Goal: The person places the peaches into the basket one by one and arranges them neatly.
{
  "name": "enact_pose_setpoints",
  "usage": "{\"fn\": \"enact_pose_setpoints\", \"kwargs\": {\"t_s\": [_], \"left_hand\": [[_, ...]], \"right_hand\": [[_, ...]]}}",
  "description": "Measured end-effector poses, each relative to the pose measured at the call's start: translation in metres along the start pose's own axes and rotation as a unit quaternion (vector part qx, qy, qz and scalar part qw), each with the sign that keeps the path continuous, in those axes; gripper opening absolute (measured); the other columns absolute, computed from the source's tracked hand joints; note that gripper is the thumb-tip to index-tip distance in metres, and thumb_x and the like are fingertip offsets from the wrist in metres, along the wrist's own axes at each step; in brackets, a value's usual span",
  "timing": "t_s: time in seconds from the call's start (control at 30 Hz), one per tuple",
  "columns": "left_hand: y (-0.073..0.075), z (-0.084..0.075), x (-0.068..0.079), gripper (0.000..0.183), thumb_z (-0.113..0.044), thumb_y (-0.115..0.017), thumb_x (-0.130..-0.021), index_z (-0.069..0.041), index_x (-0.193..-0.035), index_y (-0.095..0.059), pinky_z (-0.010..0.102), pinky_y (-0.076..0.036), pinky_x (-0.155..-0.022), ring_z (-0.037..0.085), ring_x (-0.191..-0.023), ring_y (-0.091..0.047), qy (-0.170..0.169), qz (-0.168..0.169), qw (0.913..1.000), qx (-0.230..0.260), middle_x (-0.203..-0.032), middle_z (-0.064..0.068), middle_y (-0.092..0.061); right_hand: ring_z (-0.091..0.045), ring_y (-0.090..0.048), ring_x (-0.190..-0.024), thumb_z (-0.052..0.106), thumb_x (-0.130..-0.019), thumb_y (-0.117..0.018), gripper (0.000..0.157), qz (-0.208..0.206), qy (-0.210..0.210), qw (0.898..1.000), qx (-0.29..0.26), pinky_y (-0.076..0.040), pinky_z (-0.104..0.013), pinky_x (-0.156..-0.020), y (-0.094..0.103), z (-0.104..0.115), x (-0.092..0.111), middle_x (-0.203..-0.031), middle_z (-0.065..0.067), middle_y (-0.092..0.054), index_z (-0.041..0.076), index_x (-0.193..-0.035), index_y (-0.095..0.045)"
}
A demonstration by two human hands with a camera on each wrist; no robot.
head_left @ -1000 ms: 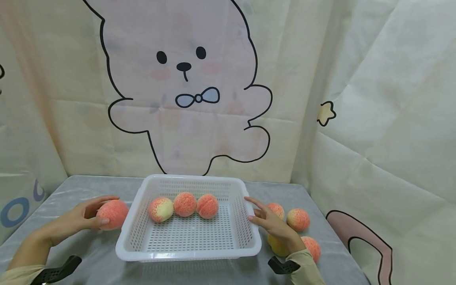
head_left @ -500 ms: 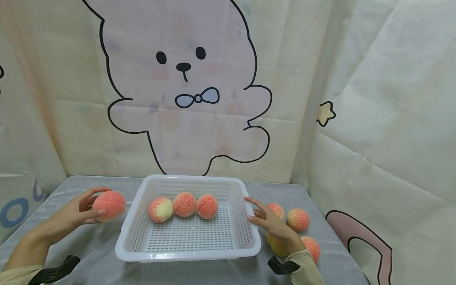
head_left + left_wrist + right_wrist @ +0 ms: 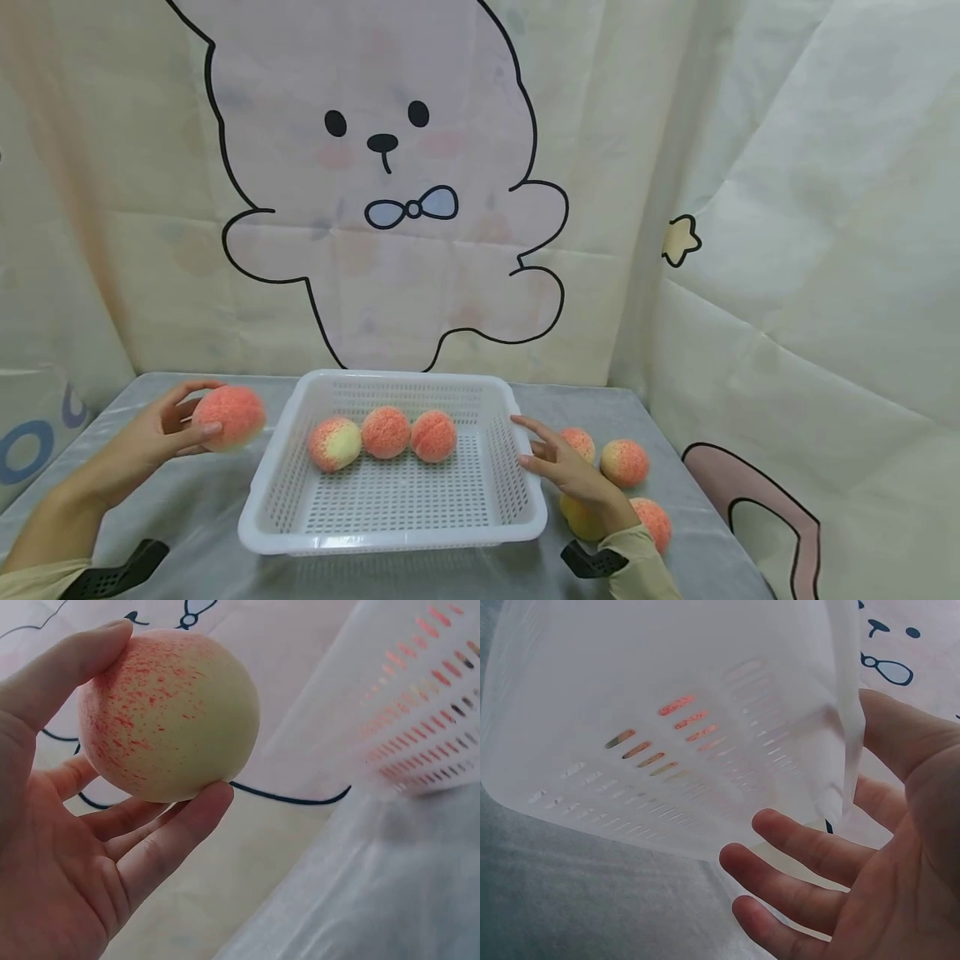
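In my left hand (image 3: 168, 425) I hold a pink and yellow peach (image 3: 229, 417) above the grey table, left of a white plastic basket (image 3: 390, 543). The left wrist view shows the thumb over the top of this peach (image 3: 172, 716) and fingertips under it. My right hand (image 3: 573, 475) holds the basket's right rim, thumb and a finger at its edge; in the right wrist view the other fingers (image 3: 802, 847) lie under the rim beside the slotted wall (image 3: 667, 787). Three peaches sit in a row inside the basket, the leftmost peach (image 3: 334, 444) partly pale yellow.
Several more peaches lie on the table (image 3: 195, 550) right of the basket, such as one red and yellow peach (image 3: 624, 462); my right hand and forearm partly cover some of them. A curtain (image 3: 412, 292) with a cartoon animal hangs behind the table.
My left hand has lifted the peach up from beside the basket, moving it slightly left. The right hand has stayed on the basket's rim, and the basket has not moved.
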State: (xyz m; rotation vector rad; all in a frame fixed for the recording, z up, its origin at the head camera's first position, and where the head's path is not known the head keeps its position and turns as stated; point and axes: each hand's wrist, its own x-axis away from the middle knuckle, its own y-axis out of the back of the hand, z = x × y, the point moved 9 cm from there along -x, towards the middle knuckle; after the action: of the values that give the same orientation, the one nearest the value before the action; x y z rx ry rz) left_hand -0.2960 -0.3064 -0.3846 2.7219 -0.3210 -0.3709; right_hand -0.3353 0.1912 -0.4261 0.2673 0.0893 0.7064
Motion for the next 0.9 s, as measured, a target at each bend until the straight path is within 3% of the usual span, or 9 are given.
{"fn": "enact_pose_setpoints", "kwargs": {"t_s": [0.2, 0.43, 0.67, 0.9], "left_hand": [[-0.012, -0.027, -0.019, 0.047, -0.013, -0.056, -0.102, -0.023, -0.144, -0.038, 0.029, -0.058, -0.081, 0.004, -0.105, -0.067, -0.007, 0.009, 0.9995, -0.031, -0.123, -0.018, -0.062], [-0.044, -0.060, -0.047, 0.047, -0.021, -0.063, -0.099, -0.020, -0.140, -0.040, 0.034, -0.057, -0.084, 0.013, -0.108, -0.067, -0.008, 0.056, 0.9971, -0.052, -0.131, 0.005, -0.060], [-0.085, -0.077, -0.070, 0.050, -0.026, -0.071, -0.092, -0.018, -0.134, -0.045, 0.043, -0.052, -0.085, 0.029, -0.112, -0.062, -0.009, 0.110, 0.9924, -0.053, -0.132, 0.016, -0.058], [-0.101, -0.085, -0.091, 0.050, -0.029, -0.075, -0.089, -0.017, -0.129, -0.049, 0.042, -0.052, -0.087, 0.026, -0.110, -0.063, -0.033, 0.114, 0.9894, -0.083, -0.125, 0.011, -0.066]], "right_hand": [[-0.032, -0.065, -0.120, 0.019, -0.107, -0.051, 0.067, -0.006, -0.006, 1.000, 0.006, -0.057, -0.040, -0.096, 0.000, 0.000, 0.001, -0.152, -0.033, -0.044, 0.011, -0.162, -0.014], [-0.028, -0.066, -0.118, 0.017, -0.107, -0.051, 0.068, -0.006, -0.004, 1.000, -0.007, -0.057, -0.040, -0.095, -0.001, 0.000, 0.000, -0.151, -0.034, -0.044, 0.011, -0.163, -0.014], [-0.021, -0.066, -0.117, 0.018, -0.107, -0.051, 0.067, -0.004, -0.011, 1.000, -0.006, -0.057, -0.040, -0.096, 0.000, -0.003, 0.000, -0.153, -0.032, -0.042, 0.014, -0.163, -0.014], [-0.025, -0.066, -0.119, 0.019, -0.107, -0.051, 0.067, -0.005, -0.012, 1.000, -0.006, -0.057, -0.042, -0.096, 0.000, -0.002, 0.000, -0.153, -0.032, -0.042, 0.014, -0.163, -0.014]]}}
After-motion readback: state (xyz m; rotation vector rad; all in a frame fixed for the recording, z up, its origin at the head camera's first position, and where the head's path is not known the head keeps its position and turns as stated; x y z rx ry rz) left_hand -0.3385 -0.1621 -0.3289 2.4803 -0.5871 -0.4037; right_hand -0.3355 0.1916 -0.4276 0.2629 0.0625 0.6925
